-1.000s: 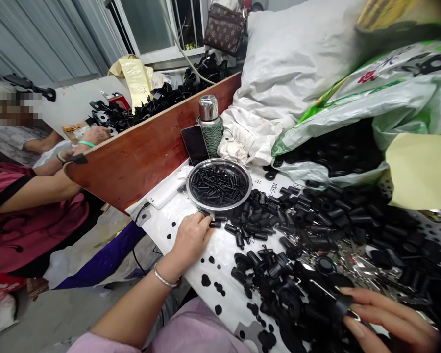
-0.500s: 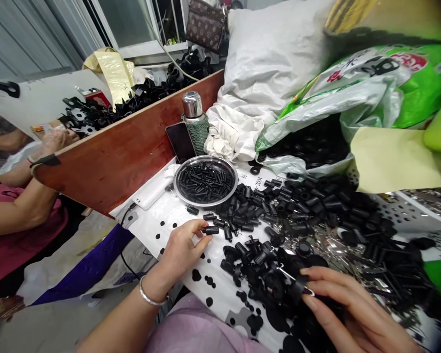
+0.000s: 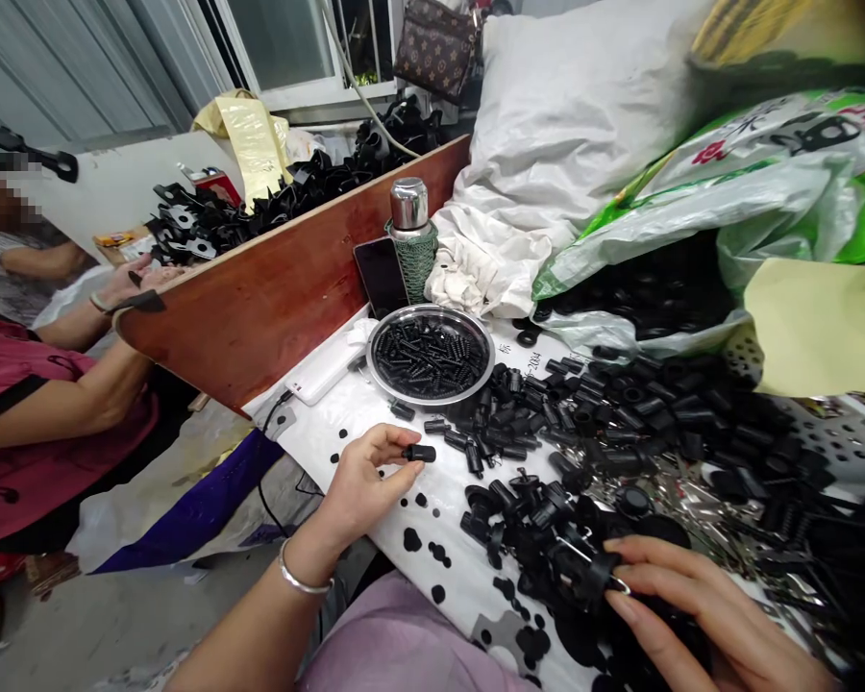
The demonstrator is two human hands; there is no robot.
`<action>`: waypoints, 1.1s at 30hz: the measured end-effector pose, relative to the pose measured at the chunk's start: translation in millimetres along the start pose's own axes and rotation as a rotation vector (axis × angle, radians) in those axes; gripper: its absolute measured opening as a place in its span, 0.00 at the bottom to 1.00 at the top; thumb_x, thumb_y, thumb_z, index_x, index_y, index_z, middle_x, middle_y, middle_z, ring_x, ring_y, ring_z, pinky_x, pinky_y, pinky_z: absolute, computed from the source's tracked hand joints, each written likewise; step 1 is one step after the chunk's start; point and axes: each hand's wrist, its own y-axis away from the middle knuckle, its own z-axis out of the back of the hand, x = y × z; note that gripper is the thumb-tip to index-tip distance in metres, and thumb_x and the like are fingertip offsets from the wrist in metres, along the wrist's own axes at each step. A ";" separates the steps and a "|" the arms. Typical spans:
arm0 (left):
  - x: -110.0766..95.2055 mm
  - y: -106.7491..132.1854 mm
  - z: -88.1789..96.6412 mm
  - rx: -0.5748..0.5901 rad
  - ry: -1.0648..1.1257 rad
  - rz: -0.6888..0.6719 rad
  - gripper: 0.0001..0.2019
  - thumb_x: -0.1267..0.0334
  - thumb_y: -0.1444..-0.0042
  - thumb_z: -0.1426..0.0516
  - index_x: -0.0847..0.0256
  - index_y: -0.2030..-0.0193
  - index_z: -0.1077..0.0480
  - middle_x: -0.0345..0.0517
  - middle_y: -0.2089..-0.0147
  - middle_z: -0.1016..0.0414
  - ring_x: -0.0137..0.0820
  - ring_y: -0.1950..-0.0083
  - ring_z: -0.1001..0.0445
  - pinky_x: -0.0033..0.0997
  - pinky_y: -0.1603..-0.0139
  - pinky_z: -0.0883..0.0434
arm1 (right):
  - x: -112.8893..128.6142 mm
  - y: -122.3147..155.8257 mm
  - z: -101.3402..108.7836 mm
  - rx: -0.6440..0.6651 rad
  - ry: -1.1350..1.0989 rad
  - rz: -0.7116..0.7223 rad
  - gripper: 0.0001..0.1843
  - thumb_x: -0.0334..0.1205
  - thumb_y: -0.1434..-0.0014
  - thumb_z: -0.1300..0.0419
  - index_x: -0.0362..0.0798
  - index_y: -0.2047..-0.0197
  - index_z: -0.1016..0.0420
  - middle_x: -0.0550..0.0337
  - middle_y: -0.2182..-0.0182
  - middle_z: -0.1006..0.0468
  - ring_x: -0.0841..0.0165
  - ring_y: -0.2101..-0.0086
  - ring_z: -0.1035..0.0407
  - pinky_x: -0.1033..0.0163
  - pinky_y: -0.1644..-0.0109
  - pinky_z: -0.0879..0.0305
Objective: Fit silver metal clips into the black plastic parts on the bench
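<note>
Two hands work over a spotted white sheet on the surface (image 3: 432, 509). The left hand (image 3: 360, 485), at six o'clock from a steel dish (image 3: 431, 402), pinches a short black sleeve (image 3: 419, 453) between thumb and fingertips. The right hand (image 3: 684, 605), at about four o'clock, is curled, its fingers (image 3: 663, 567) closed over a black fitting (image 3: 591, 577) with a bright clip (image 3: 622, 584) at its end; how firm that hold is cannot be told, as the hand hides part of the fitting.

The dish holds black springs (image 3: 429, 356), and loose sleeves lie just beside its rim. More black parts sit heaped among metal scraps (image 3: 681, 490) at four o'clock, and a green-and-white sack (image 3: 764, 192) gapes at two o'clock. A flask (image 3: 409, 231) and a phone (image 3: 381, 277) stand at twelve o'clock, by a wooden board (image 3: 259, 327). Beyond the board, a co-worker's arm (image 3: 64, 404) reaches at ten o'clock.

The sleeve is round and held only at the fingertips, so a slack pinch could let it roll into the heap. A wrist knocking the crowded dish could tip springs among the loose parts, and the bright clip's edge could nick a finger.
</note>
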 end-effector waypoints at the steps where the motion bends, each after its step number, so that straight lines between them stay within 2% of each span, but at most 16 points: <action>1: -2.4 -0.9 -2.6 0.005 0.095 0.007 0.08 0.68 0.49 0.44 0.64 0.62 0.36 0.49 0.60 0.26 0.30 0.61 0.25 0.30 0.59 0.28 | 2.5 -2.0 1.0 0.006 0.002 -0.002 0.07 0.35 0.45 0.41 0.49 0.60 0.29 0.54 0.57 0.27 0.65 0.61 0.28 0.64 0.58 0.29; 4: -9.3 -1.9 -10.1 0.023 0.203 -0.018 0.08 0.70 0.50 0.44 0.63 0.62 0.37 0.46 0.64 0.27 0.29 0.63 0.26 0.30 0.61 0.28 | 11.8 -11.1 3.6 0.032 0.007 0.004 0.07 0.37 0.45 0.41 0.48 0.60 0.30 0.53 0.58 0.28 0.65 0.60 0.28 0.65 0.59 0.29; 9: -21.8 1.9 -19.1 0.110 -0.012 -0.195 0.10 0.73 0.51 0.45 0.62 0.60 0.37 0.43 0.64 0.32 0.28 0.64 0.31 0.30 0.60 0.31 | 33.8 -35.2 2.2 0.071 -0.016 0.010 0.06 0.34 0.44 0.43 0.47 0.61 0.31 0.52 0.59 0.27 0.66 0.61 0.29 0.66 0.61 0.29; 14: -32.2 6.8 -25.5 0.171 -0.137 -0.346 0.11 0.74 0.51 0.46 0.61 0.59 0.37 0.41 0.68 0.36 0.28 0.67 0.35 0.29 0.65 0.34 | 49.8 -51.8 -7.9 0.065 -0.083 0.031 0.06 0.31 0.43 0.44 0.46 0.61 0.31 0.51 0.60 0.27 0.65 0.60 0.29 0.62 0.59 0.29; 20: -29.7 10.5 -29.6 0.195 -0.283 -0.415 0.11 0.74 0.49 0.48 0.61 0.58 0.37 0.44 0.65 0.35 0.32 0.64 0.34 0.31 0.63 0.34 | 52.4 -55.4 -19.1 0.064 -0.094 0.069 0.06 0.30 0.44 0.43 0.45 0.61 0.31 0.50 0.62 0.26 0.65 0.59 0.30 0.61 0.59 0.29; 30: -28.5 13.0 -40.4 0.207 -0.482 -0.541 0.09 0.75 0.48 0.51 0.62 0.61 0.36 0.46 0.66 0.33 0.34 0.63 0.33 0.33 0.64 0.31 | 56.4 -60.1 -22.8 0.089 0.069 0.171 0.06 0.29 0.43 0.46 0.45 0.62 0.29 0.51 0.64 0.25 0.65 0.62 0.29 0.59 0.59 0.29; 33: -29.4 12.2 -39.3 0.188 -0.479 -0.595 0.09 0.74 0.48 0.50 0.63 0.60 0.36 0.50 0.60 0.32 0.37 0.58 0.32 0.37 0.60 0.30 | 61.0 -60.3 -24.8 0.080 0.160 0.219 0.07 0.29 0.42 0.48 0.44 0.63 0.29 0.50 0.64 0.24 0.64 0.63 0.29 0.56 0.60 0.29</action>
